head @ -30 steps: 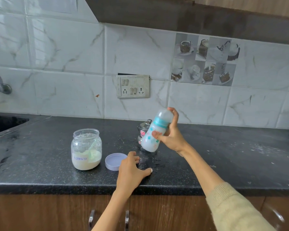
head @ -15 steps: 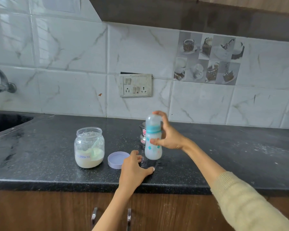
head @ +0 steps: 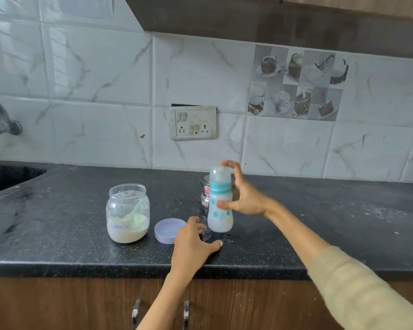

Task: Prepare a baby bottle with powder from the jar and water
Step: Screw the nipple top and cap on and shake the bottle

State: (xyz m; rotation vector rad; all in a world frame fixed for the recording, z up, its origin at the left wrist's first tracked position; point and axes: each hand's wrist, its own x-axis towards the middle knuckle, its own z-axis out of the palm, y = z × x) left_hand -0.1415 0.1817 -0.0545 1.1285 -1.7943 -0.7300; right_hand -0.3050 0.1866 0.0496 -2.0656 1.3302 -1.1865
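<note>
Bottle upright now, prev. tilted.

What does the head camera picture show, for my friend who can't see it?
A right hand holds a capped baby bottle upright over a black counter. The left hand rests on the counter beside a purple lid and an open powder jar.

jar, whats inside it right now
The open jar holds pale powder across its bottom, with a pale green scoop standing in it. The scoop's bowl is buried in powder. A label hides part of the front.
</note>
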